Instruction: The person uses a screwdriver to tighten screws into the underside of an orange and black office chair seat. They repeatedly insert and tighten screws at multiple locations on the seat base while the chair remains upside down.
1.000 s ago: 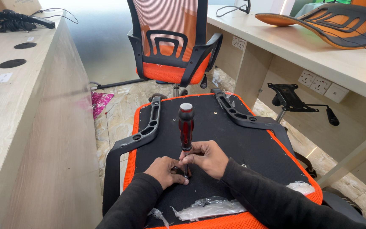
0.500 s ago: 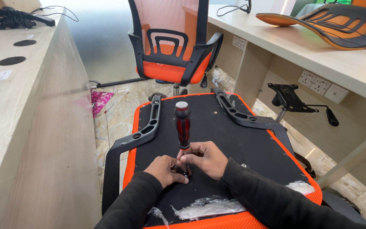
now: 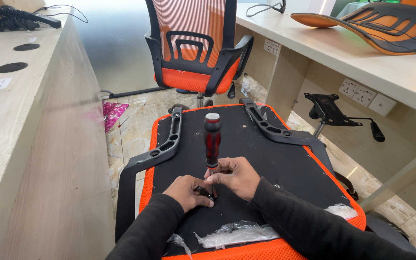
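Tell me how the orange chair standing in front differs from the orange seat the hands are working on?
The assembled chair stands upright with backrest attached; the seat lies upside down, black underside up, without a backrest. The chair stands untouched; a screwdriver stands on the seat, steadied by both hands. Both have black armrests.

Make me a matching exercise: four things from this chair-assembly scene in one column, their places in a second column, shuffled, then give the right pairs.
Things:
1. screwdriver
2. assembled orange chair
3. loose orange backrest
4. black metal mechanism plate

Places:
A. lying on the desk at right
B. upright between both hands on the upturned seat
C. on the floor under the right desk
D. standing on the floor beyond the seat

Pairs: 1-B, 2-D, 3-A, 4-C
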